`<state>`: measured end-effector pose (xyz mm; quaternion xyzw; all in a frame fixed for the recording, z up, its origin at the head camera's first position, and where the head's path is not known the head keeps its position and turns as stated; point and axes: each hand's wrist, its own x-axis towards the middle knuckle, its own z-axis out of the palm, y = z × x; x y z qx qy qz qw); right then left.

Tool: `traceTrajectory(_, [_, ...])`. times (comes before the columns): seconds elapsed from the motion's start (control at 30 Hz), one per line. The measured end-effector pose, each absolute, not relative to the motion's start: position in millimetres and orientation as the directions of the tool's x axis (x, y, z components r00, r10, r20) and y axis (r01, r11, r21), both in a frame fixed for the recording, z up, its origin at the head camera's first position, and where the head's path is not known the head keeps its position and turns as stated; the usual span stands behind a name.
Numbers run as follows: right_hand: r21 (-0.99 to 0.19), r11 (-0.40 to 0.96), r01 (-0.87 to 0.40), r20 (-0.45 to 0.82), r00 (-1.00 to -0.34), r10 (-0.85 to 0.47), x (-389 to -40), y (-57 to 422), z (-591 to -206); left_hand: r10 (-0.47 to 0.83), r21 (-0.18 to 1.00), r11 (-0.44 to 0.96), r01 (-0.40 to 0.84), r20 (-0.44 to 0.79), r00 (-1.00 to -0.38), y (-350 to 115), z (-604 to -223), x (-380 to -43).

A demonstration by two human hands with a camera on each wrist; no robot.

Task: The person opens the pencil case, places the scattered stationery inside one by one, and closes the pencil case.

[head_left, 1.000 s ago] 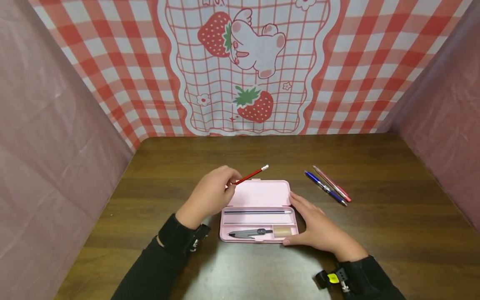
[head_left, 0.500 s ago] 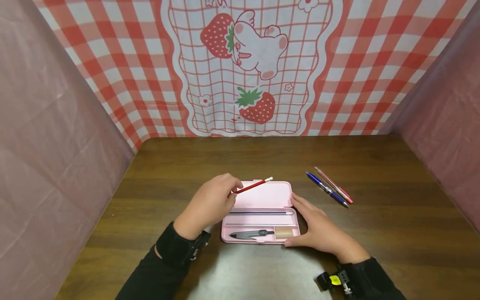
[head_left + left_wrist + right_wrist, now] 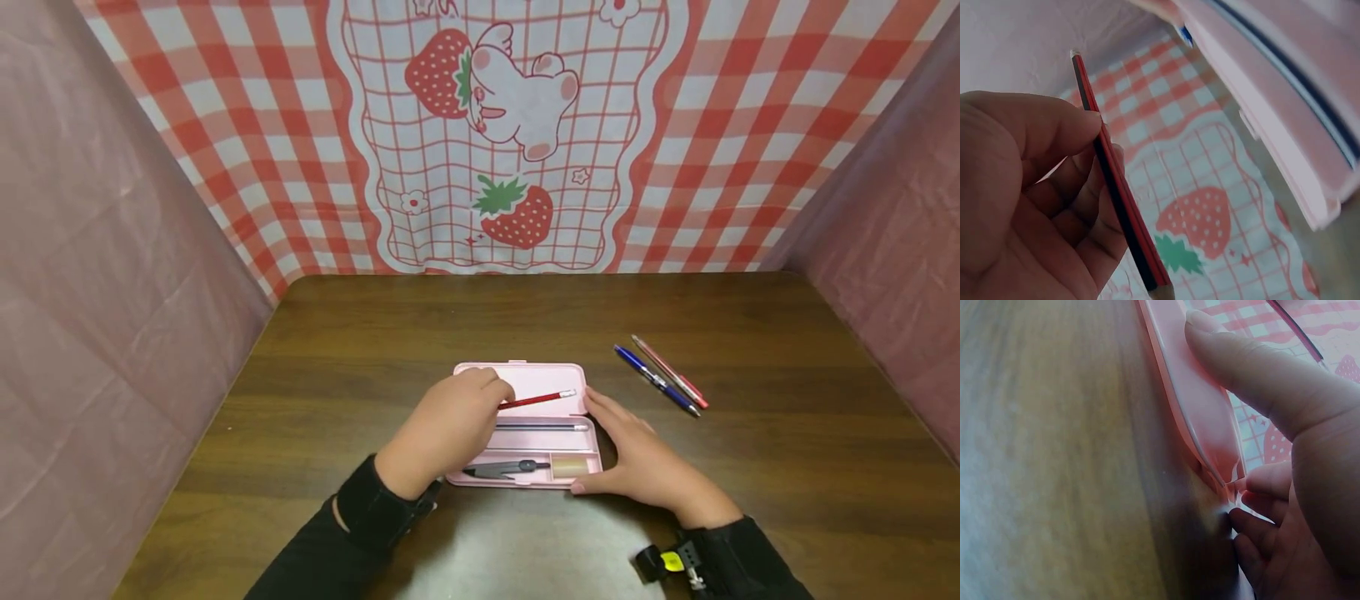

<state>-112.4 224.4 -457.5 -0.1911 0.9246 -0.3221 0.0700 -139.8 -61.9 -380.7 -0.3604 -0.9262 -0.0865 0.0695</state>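
Observation:
Between thumb and fingers, my left hand (image 3: 450, 421) pinches a red and black pencil (image 3: 536, 401), its white eraser end pointing right. In the head view this pencil overlaps the raised lid of the open pink pencil case (image 3: 543, 379); the left wrist view shows its sharpened end (image 3: 1161, 292). A dark pencil (image 3: 543, 427) lies in the case's upper compartment. Below are a grey drawing compass (image 3: 504, 469) and a tan block (image 3: 570, 466) in a small compartment. My right hand (image 3: 648, 467) holds the case's right end, thumb at the near corner, fingers by the lid.
A blue pen (image 3: 651, 377) and a red pen (image 3: 671, 372) lie side by side on the wooden table (image 3: 360, 325), right of the case. A red checked cloth (image 3: 720, 167) hangs behind the table's far edge. Pink cloth (image 3: 112, 292) flanks both sides.
My left hand has moved right and toward me with the red and black pencil, which now lies flatter and lower over the case in the head view. My right hand keeps its place.

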Motion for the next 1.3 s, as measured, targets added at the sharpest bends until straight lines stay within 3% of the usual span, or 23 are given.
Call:
traceTrajectory(0.17, [-0.631, 0.717, -0.297, -0.015, -0.919, -0.394, -111.5, 225.1, -455.3, 0.709, 0.047, 0.685, 0.727, 0.185, -0.68, -49.8, -389.1, -134.4])
traceTrajectory(0.5, [-0.618, 0.721, -0.313, -0.005, -0.915, -0.402, -111.6, 225.6, -457.1, 0.748, -0.011, 0.663, 0.749, 0.067, -0.661, -34.0, -408.8, -134.1])
traceTrajectory(1.3, [-0.628, 0.722, -0.29, -0.025, -0.92, -0.391, -111.7, 223.8, -454.1, 0.711, 0.019, 0.703, 0.711, -0.042, -0.702, -29.8, -423.6, -133.3])
